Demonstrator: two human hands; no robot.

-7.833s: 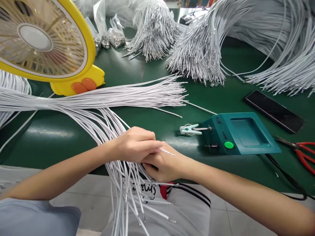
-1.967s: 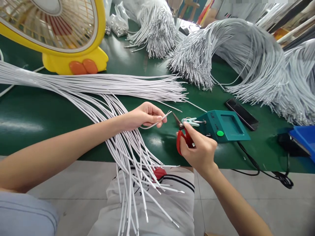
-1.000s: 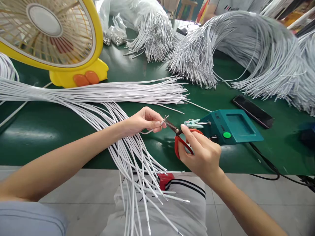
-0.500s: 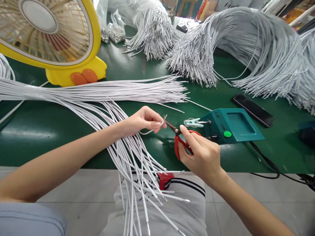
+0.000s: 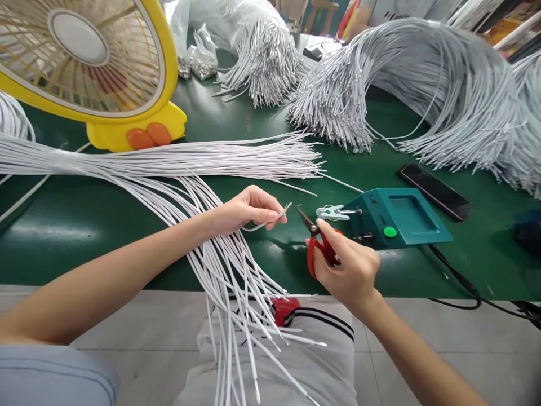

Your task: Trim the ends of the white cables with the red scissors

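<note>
Between the thumb and fingers of my left hand point(image 5: 257, 208) is one white cable point(image 5: 256, 228), pinched near its end. Its frayed tip, with fine strands apart, points up and right. My right hand point(image 5: 349, 262) grips red-handled scissors point(image 5: 313, 256), a finger along the pivot. The dark blades point up and left, a short gap away from the cable tip, and a tiny bit of strand shows by their point. Under my left forearm a loose fan of white cables point(image 5: 228, 270) hangs over the table edge onto my lap.
A teal box point(image 5: 397, 217) with a green button and a clothespin point(image 5: 333, 212) stands right of the scissors. Behind it lies a phone point(image 5: 435, 192). A yellow fan point(image 5: 173, 121), a straight cable bundle point(image 5: 236, 160), bent cable bundles point(image 5: 422, 62) and small bags point(image 5: 203, 59) fill the back.
The scissors have moved right, away from the cable tip, and their blades have come off it. My left hand still pinches the cable in nearly the same place.
</note>
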